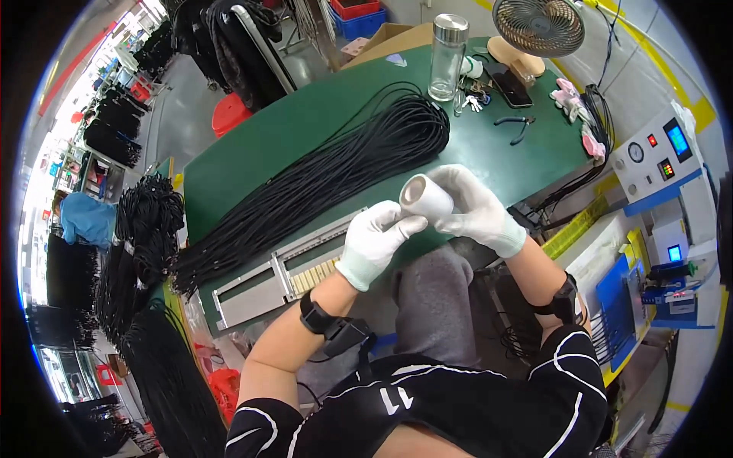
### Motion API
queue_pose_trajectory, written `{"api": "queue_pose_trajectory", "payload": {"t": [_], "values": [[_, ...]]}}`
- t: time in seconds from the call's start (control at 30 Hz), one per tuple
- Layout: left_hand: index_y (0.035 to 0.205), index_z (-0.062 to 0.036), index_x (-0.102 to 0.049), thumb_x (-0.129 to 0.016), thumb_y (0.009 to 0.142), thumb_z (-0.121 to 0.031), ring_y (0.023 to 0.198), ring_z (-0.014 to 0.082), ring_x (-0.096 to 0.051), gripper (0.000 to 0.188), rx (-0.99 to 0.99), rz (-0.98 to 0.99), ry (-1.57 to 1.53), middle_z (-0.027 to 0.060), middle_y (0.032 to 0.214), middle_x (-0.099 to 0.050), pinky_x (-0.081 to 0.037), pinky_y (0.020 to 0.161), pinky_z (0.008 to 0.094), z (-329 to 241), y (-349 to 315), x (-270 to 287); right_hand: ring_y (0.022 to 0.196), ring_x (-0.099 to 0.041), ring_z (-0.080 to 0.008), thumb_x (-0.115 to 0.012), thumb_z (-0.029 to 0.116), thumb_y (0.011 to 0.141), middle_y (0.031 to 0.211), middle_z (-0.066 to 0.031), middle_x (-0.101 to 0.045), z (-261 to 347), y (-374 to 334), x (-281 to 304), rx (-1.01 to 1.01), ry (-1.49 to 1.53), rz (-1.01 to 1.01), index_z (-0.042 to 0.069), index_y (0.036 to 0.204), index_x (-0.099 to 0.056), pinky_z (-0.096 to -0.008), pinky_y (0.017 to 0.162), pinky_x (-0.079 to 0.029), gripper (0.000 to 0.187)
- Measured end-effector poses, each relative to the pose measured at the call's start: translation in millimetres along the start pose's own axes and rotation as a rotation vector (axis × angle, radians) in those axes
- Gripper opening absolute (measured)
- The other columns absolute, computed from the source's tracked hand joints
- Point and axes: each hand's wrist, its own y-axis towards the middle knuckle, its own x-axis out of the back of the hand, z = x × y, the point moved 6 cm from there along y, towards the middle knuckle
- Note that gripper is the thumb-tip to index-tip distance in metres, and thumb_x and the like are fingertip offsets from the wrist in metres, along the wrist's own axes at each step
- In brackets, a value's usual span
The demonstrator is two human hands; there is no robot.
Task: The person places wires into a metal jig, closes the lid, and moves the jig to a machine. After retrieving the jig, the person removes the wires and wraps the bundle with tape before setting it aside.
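Both my hands wear white gloves and are raised over the near edge of the green table. A white roll with a brownish hollow core (434,200), which looks like tape, is tilted with its open end to the left. My right hand (479,208) grips it from the right, fingers behind and thumb below. At its lower left rim, my left hand (376,235) has thumb and fingers closed against it; whether they pinch a loose end I cannot tell. Just beyond the hands lies a long bundle of black cables (343,156), looped at its right end.
A metal fixture with a row of yellowish blocks (314,276) lies along the table's (252,164) near edge. Farther back stand a glass bottle (447,61), pliers (518,126), a phone (508,84) and a fan (539,27). A control machine (658,156) is at right; hanging cable bundles (149,229) are at left.
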Motion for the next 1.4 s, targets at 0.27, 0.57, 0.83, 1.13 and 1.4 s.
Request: {"api": "queue_pose_trajectory", "payload": {"t": [0.27,0.57,0.83,1.13,1.4], "values": [[0.091,0.0004,-0.070,-0.071,0.091,-0.010,0.090,0.0100,-0.063,0.010,-0.063,0.049,-0.068,0.0044,0.106,-0.069,-0.050,0.084,0.0248,-26.5,-17.8,-7.5,0.113,-0.061,-0.0227,-0.069,0.029,0.088,0.130,-0.0144,-0.058,-19.0,-8.3,-1.3,-0.368,0.544,-0.027,0.000,0.142,-0.043,-0.0368,0.090,-0.053,0.067],[0.087,-0.0005,-0.069,-0.070,0.090,-0.007,0.101,0.0124,-0.061,0.007,-0.083,0.124,0.159,0.0089,0.117,-0.065,-0.048,0.086,0.0268,-17.0,-18.0,-5.3,0.094,-0.064,-0.0244,-0.076,0.033,0.081,0.112,-0.0098,-0.064,-32.4,-8.0,59.2,-0.478,0.672,-0.002,0.004,0.142,-0.046,-0.0315,0.078,-0.053,0.074],[0.094,0.0005,-0.062,-0.072,0.091,-0.012,0.100,0.0226,-0.063,0.016,0.185,-0.169,-0.468,0.0137,0.106,-0.064,-0.053,0.094,0.0393,69.4,36.9,34.3,0.090,-0.065,-0.0267,-0.079,0.029,0.069,0.101,-0.0133,-0.066,36.4,89.7,63.1,0.017,-0.983,0.113,-0.002,0.106,-0.065,-0.0371,0.078,-0.052,0.051],[0.102,0.0046,-0.055,-0.070,0.092,-0.016,0.107,0.0400,-0.059,0.027,0.294,-0.275,-0.968,0.0227,0.106,-0.060,-0.047,0.107,0.0515,74.4,112.9,15.8,0.089,-0.066,-0.0315,-0.070,0.041,0.071,0.091,-0.0179,-0.069,-45.9,271.0,68.7,-0.127,-1.178,0.459,0.000,0.092,-0.069,-0.0394,0.082,-0.050,0.046],[0.105,0.0013,-0.055,-0.067,0.094,-0.022,0.098,0.0326,-0.060,0.029,0.177,-0.074,-1.248,0.0190,0.103,-0.061,-0.051,0.092,0.0487,79.4,136.5,26.4,0.084,-0.065,-0.0342,-0.060,0.049,0.090,0.096,-0.0175,-0.069,-76.5,261.2,71.7,-0.031,-1.182,0.516,0.004,0.104,-0.069,-0.0410,0.083,-0.051,0.048]]}}
